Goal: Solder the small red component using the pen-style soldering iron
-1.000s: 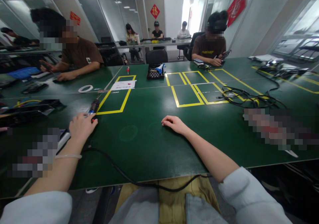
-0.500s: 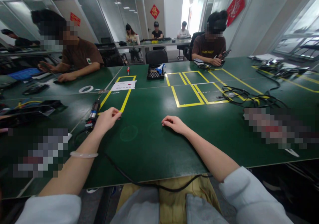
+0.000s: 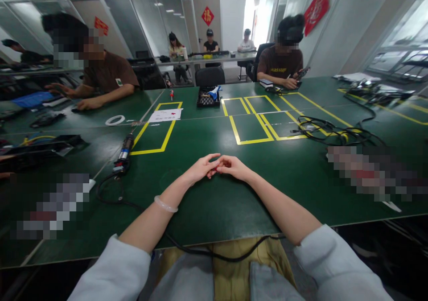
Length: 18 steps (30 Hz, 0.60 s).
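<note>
My left hand [image 3: 203, 167] and my right hand [image 3: 236, 167] meet at the fingertips just above the green table, near its middle. The fingers of my left hand are partly stretched and apart, reaching to the fingertips of my right hand. My right hand is closed, its fingers curled inward. Small spots of red show where the fingertips meet; whether they are nails or a tiny thing, I cannot make out. A pale bracelet [image 3: 166, 204] circles my left wrist. To the left of my hands lies an electric screwdriver [image 3: 124, 150] with a black cable.
Yellow tape rectangles [image 3: 250, 141] mark the green table [image 3: 254, 212]. A black tray [image 3: 207, 98] with a blue item stands at the back, beside a red screwdriver [image 3: 171, 94]. Coiled cables [image 3: 327, 127] lie at right, a white tape ring [image 3: 115, 120] at left. Co-workers sit opposite.
My left hand has moved right, from beside the electric screwdriver to my right hand, and its fingers have spread. My right hand has stayed in place.
</note>
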### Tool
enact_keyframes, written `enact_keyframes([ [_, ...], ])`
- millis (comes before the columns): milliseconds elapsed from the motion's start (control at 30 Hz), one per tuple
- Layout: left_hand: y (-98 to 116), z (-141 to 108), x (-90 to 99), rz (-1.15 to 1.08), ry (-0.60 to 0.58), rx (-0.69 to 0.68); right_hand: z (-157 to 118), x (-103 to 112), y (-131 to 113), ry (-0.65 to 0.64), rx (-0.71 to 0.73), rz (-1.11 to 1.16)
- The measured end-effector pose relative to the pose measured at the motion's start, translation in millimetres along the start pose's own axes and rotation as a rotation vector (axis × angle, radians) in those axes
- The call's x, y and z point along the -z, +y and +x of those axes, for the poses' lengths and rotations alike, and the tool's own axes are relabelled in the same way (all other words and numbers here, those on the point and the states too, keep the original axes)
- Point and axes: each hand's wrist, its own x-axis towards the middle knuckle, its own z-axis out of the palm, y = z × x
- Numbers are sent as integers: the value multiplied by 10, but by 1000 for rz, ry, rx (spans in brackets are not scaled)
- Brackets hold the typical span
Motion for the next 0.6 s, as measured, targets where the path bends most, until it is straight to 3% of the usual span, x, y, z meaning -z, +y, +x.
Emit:
enact_keyframes([
  [100,-130,16,14,-93,46,45,13,-9,40,-3,9,-9],
  [233,-189,-2,71,-179,99,90,39,15,120,107,12,-79],
  [600,-186,-80,97,-95,75,33,55,-7,123,163,-33,-189],
])
